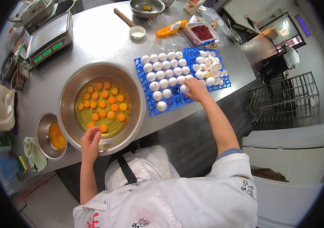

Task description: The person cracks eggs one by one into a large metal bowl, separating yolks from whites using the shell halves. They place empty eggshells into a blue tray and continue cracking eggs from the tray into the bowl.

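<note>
A big steel bowl (65,114) holds many cracked eggs, their orange yolks (102,104) whole in the clear whites. Over its near rim is my left hand (91,142), fingers curled, with no egg visible in it. To the right lies a blue egg tray (150,102) with rows of white eggs (166,73). My right hand (196,89) reaches down at the tray's right side, its fingertips at the white eggs there; whether it grips one is not clear. A second blue tray (227,78) beside it bears a heap of broken eggshells (211,66).
A smaller steel bowl (43,134) with orange egg and a cloth (35,155) lie left. A digital scale (49,38), a rolling pin (123,17), a small sieve (137,32) and a plastic tub of dark red filling (202,32) stand farther back. A person (283,61) bends near a metal rack (287,97).
</note>
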Available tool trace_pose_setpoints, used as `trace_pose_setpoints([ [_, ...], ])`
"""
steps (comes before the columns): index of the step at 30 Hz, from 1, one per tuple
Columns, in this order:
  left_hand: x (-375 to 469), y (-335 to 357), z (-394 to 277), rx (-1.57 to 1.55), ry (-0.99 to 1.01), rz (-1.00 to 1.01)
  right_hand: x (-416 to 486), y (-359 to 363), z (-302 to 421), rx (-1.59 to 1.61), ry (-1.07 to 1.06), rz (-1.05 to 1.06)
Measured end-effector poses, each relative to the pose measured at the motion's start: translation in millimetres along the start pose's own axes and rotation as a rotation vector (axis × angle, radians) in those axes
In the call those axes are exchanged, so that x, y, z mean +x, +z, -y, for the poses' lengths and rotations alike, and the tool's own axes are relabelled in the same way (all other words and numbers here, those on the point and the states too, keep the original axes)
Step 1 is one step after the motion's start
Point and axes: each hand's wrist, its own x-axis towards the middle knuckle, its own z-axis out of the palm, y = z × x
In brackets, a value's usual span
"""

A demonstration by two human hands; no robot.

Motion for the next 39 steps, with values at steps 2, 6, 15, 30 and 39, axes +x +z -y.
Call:
trace_pose_setpoints([
  [2,1,0,0,0.005,0.010,-0.004,6,-2,-5,-0.001,-0.025,0.066],
  [6,1,0,-1,0.025,0.003,-0.005,9,-8,1,-0.032,-0.021,0.051],
  [15,1,5,1,0.052,0.027,-0.028,17,11,80,0.424,0.151,-0.033],
  [30,8,30,-27,-0.076,0.014,0.082,4,-49,162,1.960,0.418,0.103],
  [39,12,49,-68,-0.440,-0.145,0.293,13,-88,249,1.562,-0.105,0.110],
])
